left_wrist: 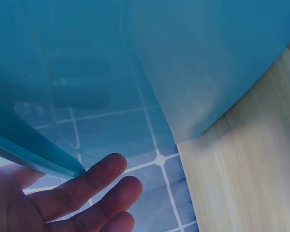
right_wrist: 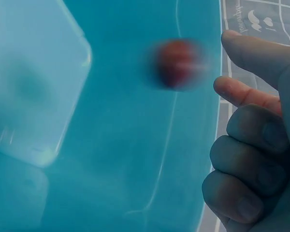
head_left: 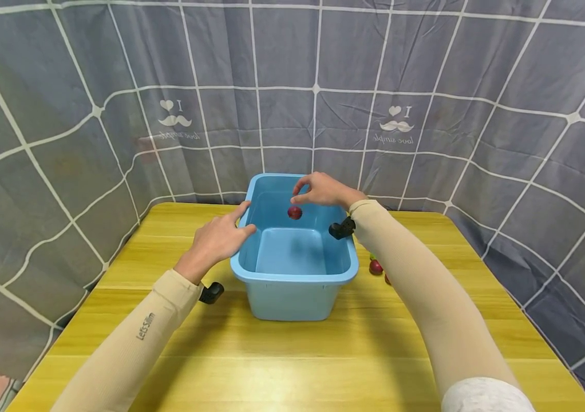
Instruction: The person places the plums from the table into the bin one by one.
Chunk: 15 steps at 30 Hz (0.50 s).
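Observation:
A small dark red round fruit [head_left: 295, 213] is in mid-air inside the blue plastic basin [head_left: 292, 278], just below my right hand [head_left: 323, 190]. The right wrist view shows the fruit [right_wrist: 176, 64] blurred and apart from the fingertips; thumb and index finger are spread, and the other fingers are loosely bent. At the basin's left rim, my left hand [head_left: 220, 236] rests with thumb and index finger extended. In the left wrist view, the rim passes between the left hand's [left_wrist: 72, 203] thumb and its fairly straight fingers.
More dark red round fruits [head_left: 376, 267] lie on the wooden table [head_left: 282, 366] right of the basin, partly hidden by my right forearm. A bit of green shows beside them. A grey curtain with white grid lines [head_left: 282, 114] hangs behind and around the table.

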Each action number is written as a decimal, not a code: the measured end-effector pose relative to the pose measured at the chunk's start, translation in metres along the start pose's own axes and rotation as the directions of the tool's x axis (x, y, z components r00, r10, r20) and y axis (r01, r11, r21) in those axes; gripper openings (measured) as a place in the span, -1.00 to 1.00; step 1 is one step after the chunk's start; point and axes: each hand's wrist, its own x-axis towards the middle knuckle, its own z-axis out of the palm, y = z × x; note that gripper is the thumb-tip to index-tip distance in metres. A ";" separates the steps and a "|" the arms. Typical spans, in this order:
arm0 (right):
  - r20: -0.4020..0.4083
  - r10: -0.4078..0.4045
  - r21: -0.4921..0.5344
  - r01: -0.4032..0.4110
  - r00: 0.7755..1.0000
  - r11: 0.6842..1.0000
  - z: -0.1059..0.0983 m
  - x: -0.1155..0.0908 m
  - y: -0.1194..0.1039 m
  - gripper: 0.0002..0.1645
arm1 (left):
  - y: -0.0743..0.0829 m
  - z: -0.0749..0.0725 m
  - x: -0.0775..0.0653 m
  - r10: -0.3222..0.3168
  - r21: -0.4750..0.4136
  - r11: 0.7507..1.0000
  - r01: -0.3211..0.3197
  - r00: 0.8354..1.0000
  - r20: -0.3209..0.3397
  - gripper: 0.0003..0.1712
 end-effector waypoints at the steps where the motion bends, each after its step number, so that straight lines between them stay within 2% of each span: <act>1: -0.002 0.000 -0.004 0.000 1.000 1.000 0.000 -0.001 0.000 -0.58 | 0.000 0.000 0.000 -0.001 -0.001 1.000 0.001 1.000 0.002 -0.16; 7: -0.019 -0.005 -0.015 0.004 1.000 1.000 -0.005 -0.010 0.001 -0.64 | 0.000 0.001 -0.001 -0.004 -0.006 1.000 0.004 1.000 0.007 -0.16; 15: -0.066 -0.015 -0.035 0.013 0.998 0.999 -0.016 -0.032 0.004 -0.70 | 0.000 0.001 0.000 -0.006 -0.004 1.000 0.006 1.000 0.000 -0.17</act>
